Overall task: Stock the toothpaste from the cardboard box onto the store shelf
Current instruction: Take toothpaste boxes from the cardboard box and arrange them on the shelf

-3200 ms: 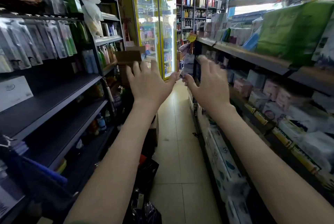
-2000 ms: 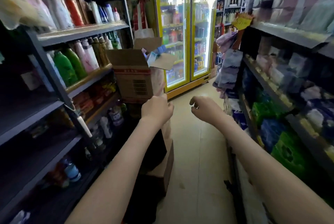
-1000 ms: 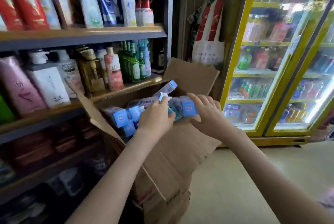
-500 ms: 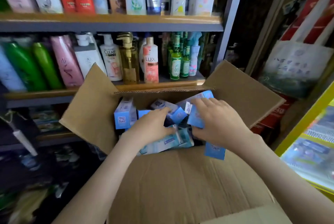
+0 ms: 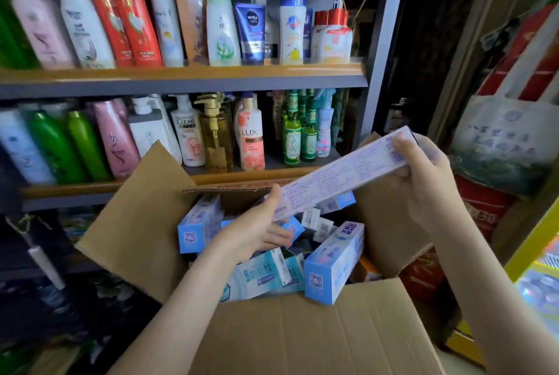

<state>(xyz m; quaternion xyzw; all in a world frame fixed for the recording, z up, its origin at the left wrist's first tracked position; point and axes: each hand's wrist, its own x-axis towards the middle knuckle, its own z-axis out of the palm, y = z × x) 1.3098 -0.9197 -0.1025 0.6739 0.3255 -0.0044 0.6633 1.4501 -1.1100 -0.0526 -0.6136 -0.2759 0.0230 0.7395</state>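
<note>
I hold one long toothpaste box [image 5: 341, 175] with both hands, above the open cardboard box [image 5: 302, 338]; my left hand [image 5: 257, 232] pinches its lower end, thumb on top and fingers under it; my right hand [image 5: 423, 169] is curled around its upper end, near the right flap. The toothpaste box is tilted, the right end higher; its printed side (small text, too blurred to read) faces me. Inside the cardboard box lie other toothpaste boxes [image 5: 332, 262], blue and white, in disorder; behind it stands the shelf [image 5: 181, 75], with bottles [image 5: 187, 132] in two rows.
</note>
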